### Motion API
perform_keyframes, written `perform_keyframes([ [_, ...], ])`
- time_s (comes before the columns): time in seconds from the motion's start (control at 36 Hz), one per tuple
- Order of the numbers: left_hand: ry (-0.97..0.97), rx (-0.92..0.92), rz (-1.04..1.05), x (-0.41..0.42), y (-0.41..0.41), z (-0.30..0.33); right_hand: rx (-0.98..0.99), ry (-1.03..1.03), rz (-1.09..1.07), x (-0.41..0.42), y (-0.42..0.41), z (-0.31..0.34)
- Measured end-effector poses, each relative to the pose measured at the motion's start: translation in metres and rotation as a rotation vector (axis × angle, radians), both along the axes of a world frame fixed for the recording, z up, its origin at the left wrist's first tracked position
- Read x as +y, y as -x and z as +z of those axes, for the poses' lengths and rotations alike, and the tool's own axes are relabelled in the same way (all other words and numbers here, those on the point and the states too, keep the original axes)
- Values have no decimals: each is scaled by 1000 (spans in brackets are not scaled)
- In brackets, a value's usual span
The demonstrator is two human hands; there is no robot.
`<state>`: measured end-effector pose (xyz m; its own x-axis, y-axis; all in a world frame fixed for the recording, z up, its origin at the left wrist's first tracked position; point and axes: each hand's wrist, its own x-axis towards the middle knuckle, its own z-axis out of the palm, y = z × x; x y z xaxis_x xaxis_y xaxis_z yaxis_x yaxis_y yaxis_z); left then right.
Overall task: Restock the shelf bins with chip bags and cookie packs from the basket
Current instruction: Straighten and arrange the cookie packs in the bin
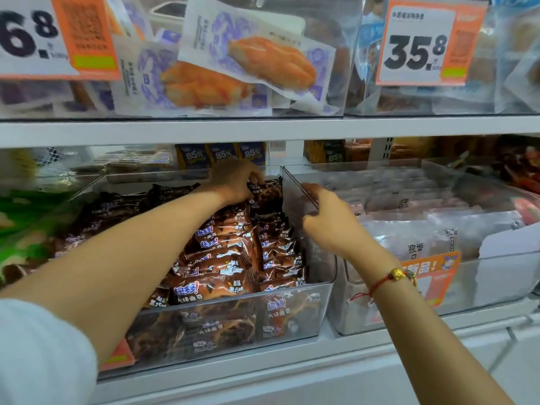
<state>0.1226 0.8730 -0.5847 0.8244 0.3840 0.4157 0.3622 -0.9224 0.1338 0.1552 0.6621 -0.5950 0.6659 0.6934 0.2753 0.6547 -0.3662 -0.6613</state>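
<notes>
A clear plastic bin (228, 325) on the middle shelf holds several brown chocolate cookie packs (222, 258) stacked in rows. My left hand (233, 181) reaches to the back of this bin, and its curled fingers grip a dark cookie pack (267, 190) at the top of the stack. My right hand (327, 217) sits at the bin's right wall, thumb and fingers curled by the edge between this bin and the neighbouring one. I cannot tell whether it holds anything. The basket is out of view.
To the right stands a second clear bin (482, 285) of pale pink packs with an orange label. Green bags (26, 217) fill the left bin. The upper shelf (263, 130) carries bread packs (263, 59) and price tags (420, 42), leaving low headroom.
</notes>
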Motion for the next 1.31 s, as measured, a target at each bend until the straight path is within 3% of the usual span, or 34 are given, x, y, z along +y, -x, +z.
perform_keyframes([
  [0.11, -12, -21, 29, 5, -3, -8, -17, 3, -6, 2, -2, -1],
  [0.33, 101, 188, -5, -1, 3, 9, -72, 18, -14, 2, -1, -1],
  [0.58, 350, -61, -13, -58, 55, 16, -302, 178, -78, -18, 15, 11],
  [0.75, 262, -216, -8, -109, 129, 32, -459, 92, -38, -51, 53, 20],
  [0.89, 306, -311, -53, -146, 196, 23, -285, 54, 85, -81, 101, 7],
  [1.03, 489, -298, -51, -165, 247, -29, -75, 307, 261, -82, 132, -36],
  [1.31, 1043, 158, 94, -167, 298, -208, 225, 835, 333, -65, 166, -175],
])
